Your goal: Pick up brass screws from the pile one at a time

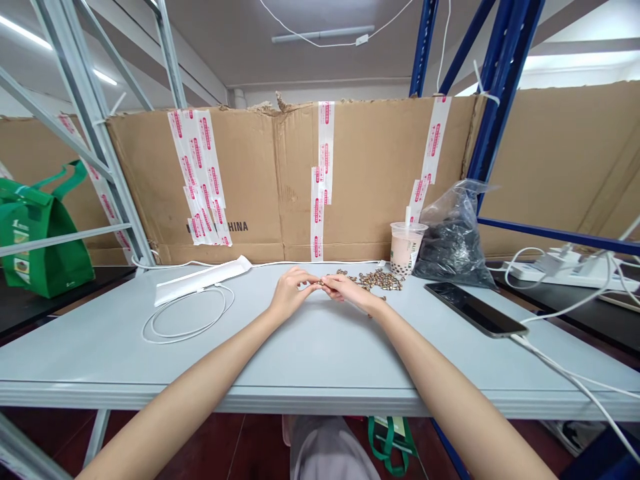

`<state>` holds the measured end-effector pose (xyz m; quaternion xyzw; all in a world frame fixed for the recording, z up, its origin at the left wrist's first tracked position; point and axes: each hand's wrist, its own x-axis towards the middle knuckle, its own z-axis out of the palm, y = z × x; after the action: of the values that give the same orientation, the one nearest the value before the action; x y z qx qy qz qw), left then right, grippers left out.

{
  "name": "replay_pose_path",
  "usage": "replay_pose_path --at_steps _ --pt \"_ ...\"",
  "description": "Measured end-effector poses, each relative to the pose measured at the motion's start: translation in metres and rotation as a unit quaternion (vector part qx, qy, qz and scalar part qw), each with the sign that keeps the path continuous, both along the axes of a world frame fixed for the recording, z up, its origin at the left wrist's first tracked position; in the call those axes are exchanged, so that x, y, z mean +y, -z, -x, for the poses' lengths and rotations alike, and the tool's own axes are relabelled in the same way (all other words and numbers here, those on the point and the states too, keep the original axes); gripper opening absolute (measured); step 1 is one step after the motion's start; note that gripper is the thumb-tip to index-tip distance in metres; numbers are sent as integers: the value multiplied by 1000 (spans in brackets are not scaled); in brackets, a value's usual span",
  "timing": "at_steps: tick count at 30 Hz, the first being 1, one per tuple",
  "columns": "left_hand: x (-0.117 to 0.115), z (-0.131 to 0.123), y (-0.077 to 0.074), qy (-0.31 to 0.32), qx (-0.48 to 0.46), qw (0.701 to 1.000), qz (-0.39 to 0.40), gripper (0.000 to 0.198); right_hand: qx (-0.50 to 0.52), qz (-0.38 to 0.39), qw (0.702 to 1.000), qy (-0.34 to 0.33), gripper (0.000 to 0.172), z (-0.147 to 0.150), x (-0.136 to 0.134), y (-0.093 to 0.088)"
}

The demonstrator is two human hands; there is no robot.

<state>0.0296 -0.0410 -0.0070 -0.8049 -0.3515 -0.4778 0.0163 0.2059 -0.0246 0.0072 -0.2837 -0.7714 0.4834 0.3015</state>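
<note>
Over the middle of the grey table (320,353), both hands meet with their fingertips together. My left hand (293,291) is closed in a pinch on a small bronze-coloured metal piece (321,283). From the other side, my right hand (345,290) pinches the same piece, whose exact kind is too small to make out. A loose pile of similar small bronze-coloured metal pieces (383,279) lies just beyond and to the right of my right hand, partly hidden by it. A few stray bits rest near that wrist.
Right of the pile stand a bubble tea cup (401,250) and a clear bag of dark pieces (453,247). A phone (475,309) lies nearer me, by white cables. At left are a white paper sleeve (200,281) and a coiled cable (187,332). Cardboard (250,173) walls the back.
</note>
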Motion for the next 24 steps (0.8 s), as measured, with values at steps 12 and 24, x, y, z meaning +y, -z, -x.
replay_pose_path --at_steps 12,24 --pt "0 -1 0 -13 11 1000 7 19 -1 -16 1000 14 45 1 0 0" --pt "-1 -1 1 -5 6 1000 8 14 -14 -26 1000 0 45 -2 1 0"
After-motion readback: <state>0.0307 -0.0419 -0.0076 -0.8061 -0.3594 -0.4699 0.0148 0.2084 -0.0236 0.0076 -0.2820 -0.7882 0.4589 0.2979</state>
